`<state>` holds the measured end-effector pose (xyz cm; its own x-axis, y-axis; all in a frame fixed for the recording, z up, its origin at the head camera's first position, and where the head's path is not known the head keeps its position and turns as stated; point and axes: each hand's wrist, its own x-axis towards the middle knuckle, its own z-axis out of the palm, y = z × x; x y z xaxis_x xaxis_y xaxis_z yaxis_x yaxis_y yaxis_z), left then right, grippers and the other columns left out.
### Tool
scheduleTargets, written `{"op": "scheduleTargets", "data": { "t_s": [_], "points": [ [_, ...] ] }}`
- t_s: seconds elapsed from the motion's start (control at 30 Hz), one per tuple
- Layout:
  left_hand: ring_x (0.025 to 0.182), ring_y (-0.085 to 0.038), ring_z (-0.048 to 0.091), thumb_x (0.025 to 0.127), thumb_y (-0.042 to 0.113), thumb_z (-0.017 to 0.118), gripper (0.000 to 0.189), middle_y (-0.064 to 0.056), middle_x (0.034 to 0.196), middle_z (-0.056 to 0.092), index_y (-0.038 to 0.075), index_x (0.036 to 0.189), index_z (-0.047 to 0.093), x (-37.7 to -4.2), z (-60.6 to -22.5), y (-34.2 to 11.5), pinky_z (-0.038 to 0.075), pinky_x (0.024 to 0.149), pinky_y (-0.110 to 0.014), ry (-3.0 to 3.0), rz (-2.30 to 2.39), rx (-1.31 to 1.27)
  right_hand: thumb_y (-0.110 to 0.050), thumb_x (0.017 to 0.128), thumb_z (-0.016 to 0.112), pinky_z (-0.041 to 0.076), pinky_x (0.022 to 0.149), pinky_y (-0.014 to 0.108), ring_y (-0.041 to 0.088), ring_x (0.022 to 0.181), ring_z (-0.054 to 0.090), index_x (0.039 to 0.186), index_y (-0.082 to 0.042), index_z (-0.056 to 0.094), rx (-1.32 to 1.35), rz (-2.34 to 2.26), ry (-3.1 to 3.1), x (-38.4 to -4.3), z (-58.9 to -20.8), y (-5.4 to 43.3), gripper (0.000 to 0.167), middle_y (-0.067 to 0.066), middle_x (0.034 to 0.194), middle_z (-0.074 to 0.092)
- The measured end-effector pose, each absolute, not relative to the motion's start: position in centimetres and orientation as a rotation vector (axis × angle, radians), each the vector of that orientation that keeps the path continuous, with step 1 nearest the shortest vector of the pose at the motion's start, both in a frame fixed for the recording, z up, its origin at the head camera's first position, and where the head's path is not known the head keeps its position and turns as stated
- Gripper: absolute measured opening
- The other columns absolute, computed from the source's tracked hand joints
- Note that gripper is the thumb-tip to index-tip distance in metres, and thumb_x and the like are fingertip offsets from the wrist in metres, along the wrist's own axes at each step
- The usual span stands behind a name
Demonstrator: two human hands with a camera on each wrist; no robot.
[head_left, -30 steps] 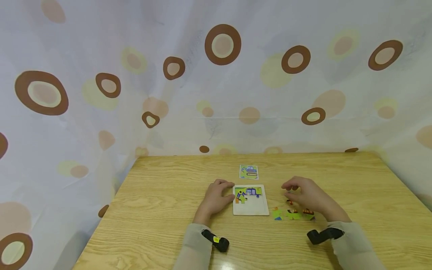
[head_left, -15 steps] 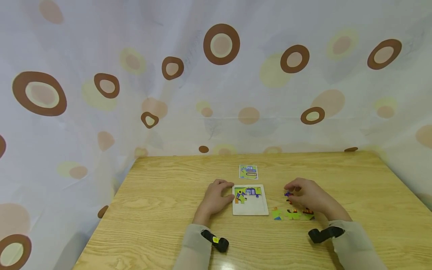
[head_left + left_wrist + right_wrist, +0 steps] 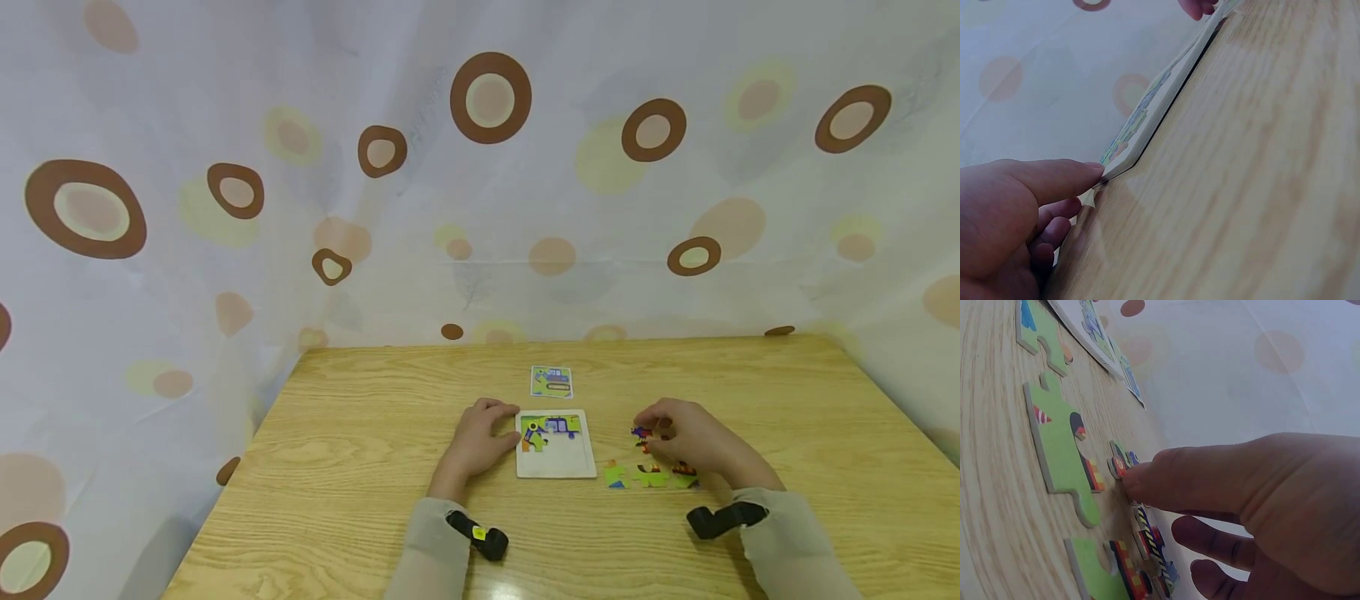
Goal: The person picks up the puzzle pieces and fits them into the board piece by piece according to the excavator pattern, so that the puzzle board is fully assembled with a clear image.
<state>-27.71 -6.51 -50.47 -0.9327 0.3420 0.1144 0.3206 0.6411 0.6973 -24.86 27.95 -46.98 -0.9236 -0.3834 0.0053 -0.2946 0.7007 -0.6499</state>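
Note:
A square puzzle tray [image 3: 567, 465] lies on the table with its top and left part filled by pieces of a blue digger picture. My left hand [image 3: 480, 437] rests against its left side. The left thumb [image 3: 1079, 175] is straight and touches the tray's corner in the left wrist view. To the right of the tray, my right hand [image 3: 690, 433] pinches a small purple and red puzzle piece [image 3: 640, 432] between thumb and forefinger. In the right wrist view, the thumb [image 3: 1166, 478] hides part of this piece. The other right fingers curl behind it.
Loose green puzzle pieces lie near the right hand: one with a blue corner [image 3: 616, 475], one middle piece [image 3: 651, 477] and one at the right [image 3: 686, 475]. A picture card [image 3: 551, 382] lies behind the tray. A patterned cloth [image 3: 555, 208] encloses the wooden table [image 3: 375, 433].
The right hand has shifted slightly right and its fingers have uncovered the purple and red puzzle piece. The left hand stays at the tray.

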Motion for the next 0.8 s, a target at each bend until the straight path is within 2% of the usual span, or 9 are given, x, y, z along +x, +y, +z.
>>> {"op": "scheduleTargets", "data": {
  "t_s": [0.47,0.67,0.8],
  "points": [
    [0.125,-0.032,0.045,0.093,0.021,0.069,0.04,-0.009,0.132,0.052,0.012,0.131,0.064,-27.67,-50.43,-6.52,0.036,0.105,-0.048,2.824,1.187,0.558,-0.004,0.086,0.073,0.05,0.07,0.035,0.019,0.085,0.055,0.112,-0.003,0.069,-0.553,-1.006,2.794,-25.19,-47.28,27.78,0.027,0.004,0.101,0.062],
    [0.124,-0.031,0.046,0.093,0.02,0.069,0.039,-0.009,0.131,0.053,0.012,0.131,0.064,-27.71,-50.53,-6.52,0.036,0.105,-0.048,2.833,1.178,0.565,-0.007,0.087,0.073,0.052,0.077,0.042,0.027,0.096,0.058,0.115,-0.003,0.068,-0.579,-1.035,2.815,-25.16,-46.89,27.59,0.028,0.008,0.108,0.063],
    [0.123,-0.032,0.046,0.092,0.02,0.069,0.039,-0.01,0.131,0.053,0.012,0.131,0.064,-27.7,-50.51,-6.51,0.036,0.104,-0.048,2.83,1.188,0.562,-0.011,0.087,0.075,0.051,0.082,0.046,0.026,0.099,0.058,0.115,-0.005,0.069,-0.617,-1.0,2.85,-25.22,-46.76,27.42,0.029,0.005,0.108,0.064]
  ]
}}
